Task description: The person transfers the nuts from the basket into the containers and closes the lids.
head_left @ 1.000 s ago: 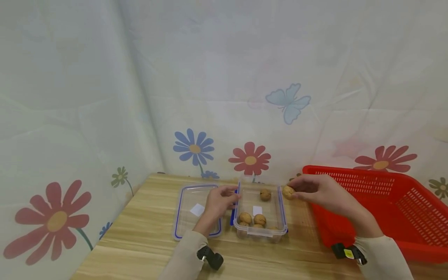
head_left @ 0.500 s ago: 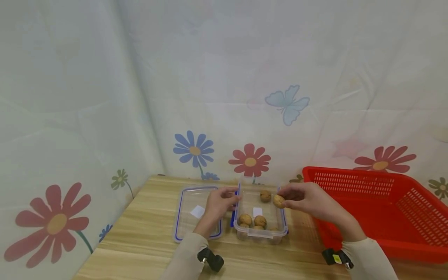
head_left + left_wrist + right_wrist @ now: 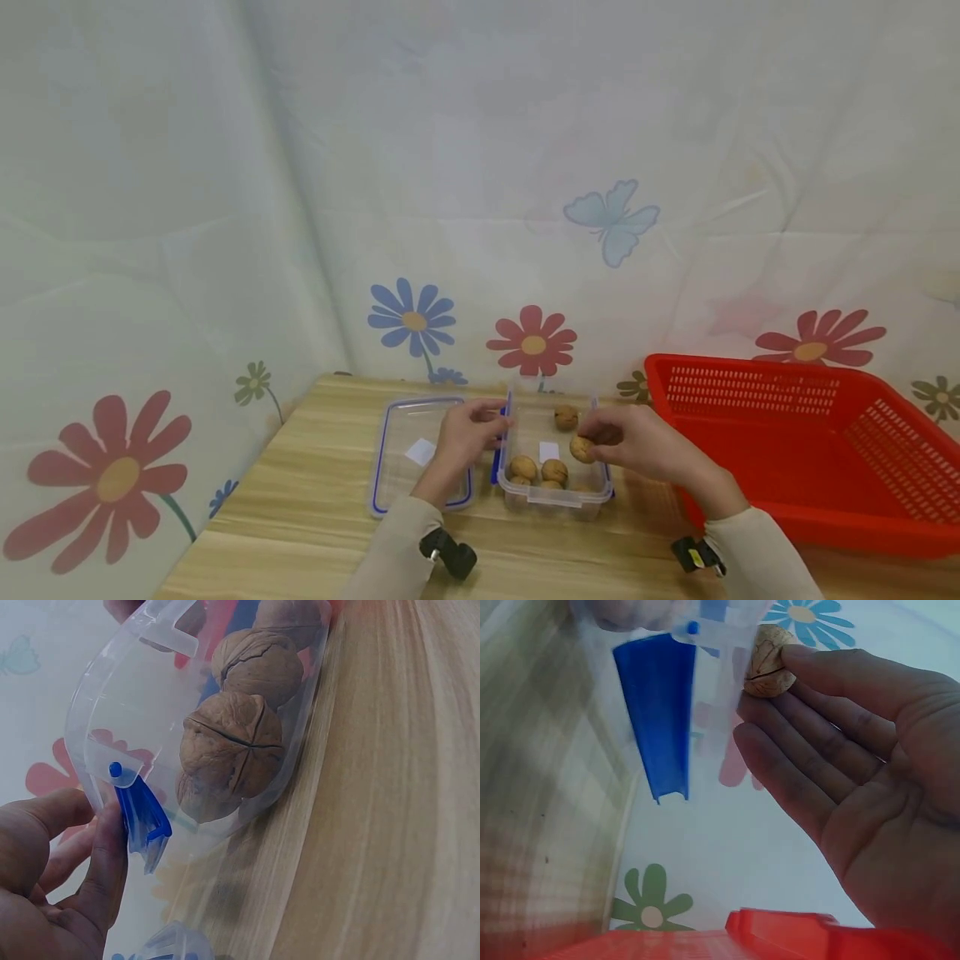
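Observation:
My right hand point(image 3: 641, 443) pinches a walnut point(image 3: 581, 448) over the right part of a clear plastic food container point(image 3: 555, 497). The right wrist view shows that walnut point(image 3: 770, 663) between thumb and fingertips, beside the container's wall. At the container's left side, my left hand point(image 3: 467, 433) pinches the rim with thumb and fingers; the left wrist view puts this grip next to a hanging blue latch point(image 3: 142, 814). Inside, one walnut point(image 3: 566, 417) lies at the back, while several walnuts point(image 3: 554, 472) gather along the front. A white square point(image 3: 549, 452) shows at the bottom.
Left of the container, the clear lid with a blue seal point(image 3: 380, 467) lies on the wooden table point(image 3: 285, 500), a white square point(image 3: 421, 451) on it. A red plastic basket point(image 3: 847, 523) stands at the right. A flower-printed curtain point(image 3: 450, 167) hangs behind.
My right hand has carried the walnut leftward and nearer, from outside the container's right rim to over its inside. The left hand has stayed at the left rim.

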Demonstrator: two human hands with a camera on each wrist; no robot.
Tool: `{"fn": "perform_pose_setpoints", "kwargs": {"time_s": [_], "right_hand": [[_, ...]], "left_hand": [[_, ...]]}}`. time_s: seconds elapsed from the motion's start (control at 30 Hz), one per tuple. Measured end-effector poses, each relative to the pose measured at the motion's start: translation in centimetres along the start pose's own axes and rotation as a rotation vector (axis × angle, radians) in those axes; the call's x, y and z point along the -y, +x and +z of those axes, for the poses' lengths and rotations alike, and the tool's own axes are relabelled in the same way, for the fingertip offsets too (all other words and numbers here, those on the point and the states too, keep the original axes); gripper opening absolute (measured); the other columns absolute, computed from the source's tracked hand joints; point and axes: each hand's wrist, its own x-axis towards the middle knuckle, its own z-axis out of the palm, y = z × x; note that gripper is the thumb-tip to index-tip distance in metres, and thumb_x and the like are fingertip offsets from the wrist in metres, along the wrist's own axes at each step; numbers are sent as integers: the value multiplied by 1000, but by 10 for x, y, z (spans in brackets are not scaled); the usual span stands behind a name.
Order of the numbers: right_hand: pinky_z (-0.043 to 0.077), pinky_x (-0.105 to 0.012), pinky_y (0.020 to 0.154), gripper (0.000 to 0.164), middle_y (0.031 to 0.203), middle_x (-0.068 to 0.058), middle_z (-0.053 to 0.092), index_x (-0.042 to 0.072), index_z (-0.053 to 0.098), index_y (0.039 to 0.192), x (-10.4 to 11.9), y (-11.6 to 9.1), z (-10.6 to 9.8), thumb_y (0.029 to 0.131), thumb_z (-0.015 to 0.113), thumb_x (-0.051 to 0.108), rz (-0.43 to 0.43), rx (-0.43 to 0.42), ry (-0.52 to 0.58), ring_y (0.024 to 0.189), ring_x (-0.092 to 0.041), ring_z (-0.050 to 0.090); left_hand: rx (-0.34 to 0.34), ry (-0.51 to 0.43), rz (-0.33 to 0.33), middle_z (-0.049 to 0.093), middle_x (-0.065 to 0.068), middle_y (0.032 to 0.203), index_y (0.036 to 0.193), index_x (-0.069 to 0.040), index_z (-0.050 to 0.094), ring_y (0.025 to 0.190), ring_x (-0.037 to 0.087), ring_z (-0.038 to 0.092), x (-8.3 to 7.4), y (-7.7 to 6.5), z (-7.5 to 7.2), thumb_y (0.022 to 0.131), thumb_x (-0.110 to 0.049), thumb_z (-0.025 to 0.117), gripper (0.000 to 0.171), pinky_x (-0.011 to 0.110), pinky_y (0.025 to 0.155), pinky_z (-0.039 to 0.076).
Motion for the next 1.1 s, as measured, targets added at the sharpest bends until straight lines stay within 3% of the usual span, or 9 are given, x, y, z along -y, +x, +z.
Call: {"fn": "perform_pose_setpoints", "kwargs": {"time_s": [0.83,1.1], "right_hand": [[64,-28,81,19,97,7,75,10,79,108,2,0,1,90,86,8,5,37,-29,86,-9,70],[65,-33,82,20,103,-3,77,6,79,109,2,-2,2,90,82,-1,10,25,-68,90,-13,72]], "left_hand": [[-4,18,6,75,14,104,127,1,74,86,23,75,1,1,0,95,-8,80,34,34,75,67],[-3,25,4,75,15,105,128,1,74,85,23,75,0,0,0,96,-7,79,34,35,75,67]]}}
